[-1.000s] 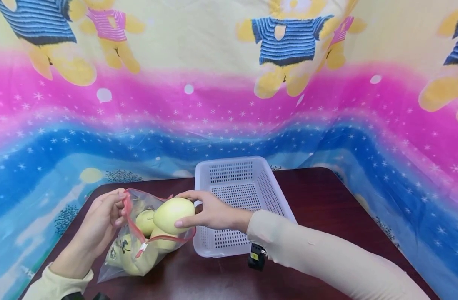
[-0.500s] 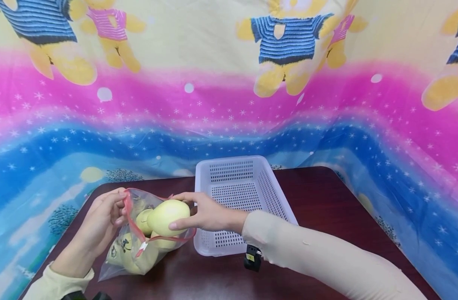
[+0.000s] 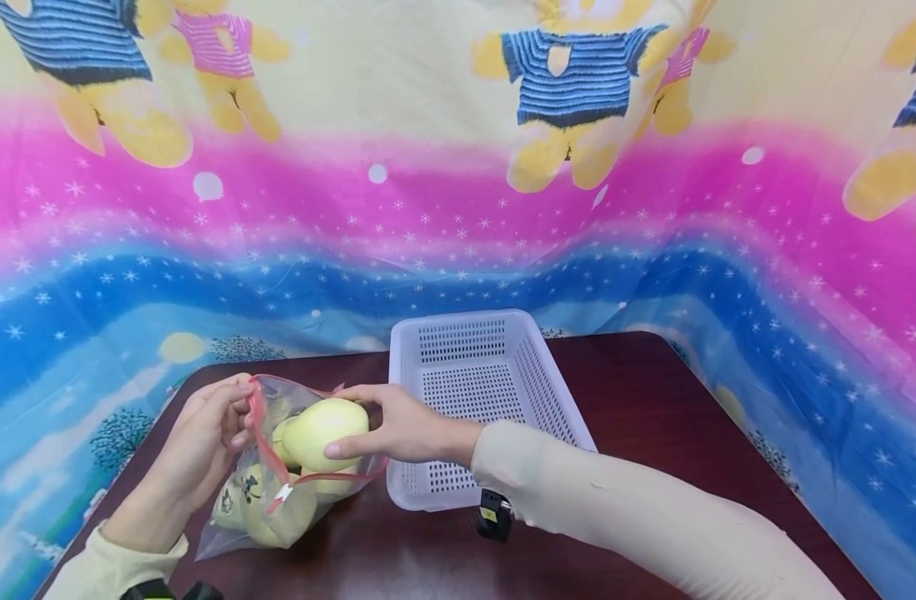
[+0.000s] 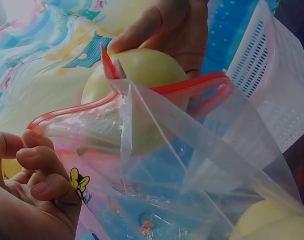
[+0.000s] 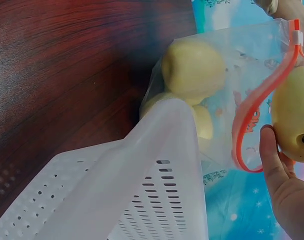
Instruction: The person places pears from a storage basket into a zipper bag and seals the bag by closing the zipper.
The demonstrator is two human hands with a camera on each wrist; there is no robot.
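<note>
My left hand [image 3: 191,454] pinches the red zip edge of a clear plastic zip bag [image 3: 257,412], holding its mouth apart. Inside the bag are several pale yellow-green pears [image 5: 192,67], seen through the plastic in the right wrist view. With thumb and fingers round it, my right hand [image 3: 408,427] grips another pear [image 3: 328,432] at the bag's mouth. In the left wrist view this held pear [image 4: 154,65] is partly behind the red edge. Some of the right fingers are hidden behind the pear.
A white perforated plastic basket [image 3: 558,408] stands right of the bag, under the right forearm; no fruit shows in its visible part. Both rest on a dark red-brown table [image 3: 630,392]. A printed cloth [image 3: 427,208] hangs behind and at the sides.
My right hand has moved the gripped pear left, further over the bag's mouth. My left hand keeps its hold on the edge, nearly still. The basket has not moved.
</note>
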